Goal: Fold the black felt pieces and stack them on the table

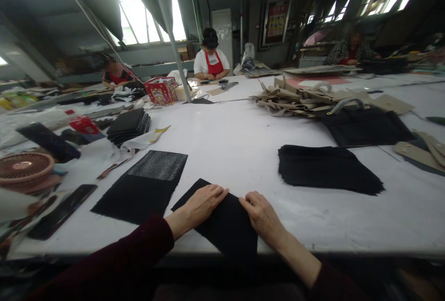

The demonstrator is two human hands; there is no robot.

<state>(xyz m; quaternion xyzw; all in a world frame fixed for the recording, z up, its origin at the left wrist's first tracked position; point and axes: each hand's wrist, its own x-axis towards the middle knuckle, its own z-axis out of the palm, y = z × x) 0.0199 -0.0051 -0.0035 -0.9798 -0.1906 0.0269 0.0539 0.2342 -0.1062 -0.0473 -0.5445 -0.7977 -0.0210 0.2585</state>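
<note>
A black fabric piece (231, 227) lies in front of me at the near edge of the white table, its lower corner hanging over the edge. My left hand (203, 206) is closed on its upper edge, with the fingers bent together over the cloth. On the right end of that same edge, my right hand (262, 217) pinches the fabric between thumb and fingers. The undersides of both grips are hidden. To the left lies a stack of black pieces (132, 199) with a greyish, speckled strip (158, 165) along its far end.
A fanned black stack (327, 169) lies at right, below a black bag panel with a handle (368, 125) and a beige heap (295, 95). At left are a pink fan (24, 169), a dark phone-like slab (62, 210) and black folded pieces (128, 125). Several people work farther back.
</note>
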